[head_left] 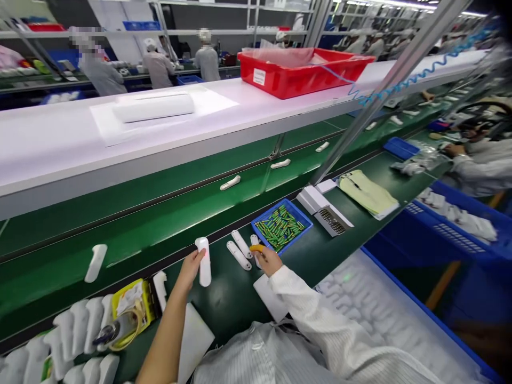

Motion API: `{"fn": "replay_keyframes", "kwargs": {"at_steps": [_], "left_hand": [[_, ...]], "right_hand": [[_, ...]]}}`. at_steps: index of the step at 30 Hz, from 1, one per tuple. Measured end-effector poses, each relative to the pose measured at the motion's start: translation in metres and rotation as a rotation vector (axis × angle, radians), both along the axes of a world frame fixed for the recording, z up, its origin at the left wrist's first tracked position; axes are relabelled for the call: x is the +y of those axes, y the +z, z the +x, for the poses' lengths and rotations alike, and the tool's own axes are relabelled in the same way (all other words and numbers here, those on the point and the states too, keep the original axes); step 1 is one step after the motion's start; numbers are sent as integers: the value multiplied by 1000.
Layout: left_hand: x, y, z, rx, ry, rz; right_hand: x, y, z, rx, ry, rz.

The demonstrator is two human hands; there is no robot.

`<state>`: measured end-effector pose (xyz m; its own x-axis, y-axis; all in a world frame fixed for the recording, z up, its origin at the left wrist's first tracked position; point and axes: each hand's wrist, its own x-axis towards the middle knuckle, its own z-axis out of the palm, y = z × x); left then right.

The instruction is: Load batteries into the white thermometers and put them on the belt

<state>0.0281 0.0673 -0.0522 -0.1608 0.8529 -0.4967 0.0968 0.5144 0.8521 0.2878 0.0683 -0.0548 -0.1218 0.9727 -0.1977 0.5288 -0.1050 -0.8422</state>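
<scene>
My left hand [192, 266] is closed round the side of a white handheld device [205, 271], which has a wider, rounded top end. My right hand [268, 260], with a yellow cover on one finger, closes at a slim white casing piece [254, 241], part of which lies hidden behind the fingers. Left of it, two similar white casing pieces [239, 256] rest side by side on the dark green bench [224, 298]. Beyond the right hand sits a blue tray [310, 228] of green batteries [282, 226].
White devices lie along the green conveyor [160, 229]. At lower left stand several white housings [76, 325] and a yellow box [150, 298]. White boxes [316, 198] and a yellow-green cloth [366, 189] lie right. A red bin [304, 80] tops the shelf. A co-worker's sleeve [480, 165] shows right.
</scene>
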Motion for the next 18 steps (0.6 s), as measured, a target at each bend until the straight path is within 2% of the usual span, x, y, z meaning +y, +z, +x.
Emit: {"fn": "replay_keyframes", "kwargs": {"at_steps": [4,7,10,13,15,18], "left_hand": [[53,-49,-24,270,-13,-93],[83,-72,-39,485,-16,-53],[104,-84,-49,636,-49,14],[123,-90,-47,778,-42,103],[142,-93,-38,835,-74,179],[184,-97,-15,818,-215,281]], "right_hand": [[49,-34,52,-407,-54,-166],[78,-55,71,-582,-4,-251],[95,-72,72,-675,55,-293],[100,-85,67,-725,84,-336],[100,-90,64,-738,102,-362],[98,-97,62,-731,139,-382]]}}
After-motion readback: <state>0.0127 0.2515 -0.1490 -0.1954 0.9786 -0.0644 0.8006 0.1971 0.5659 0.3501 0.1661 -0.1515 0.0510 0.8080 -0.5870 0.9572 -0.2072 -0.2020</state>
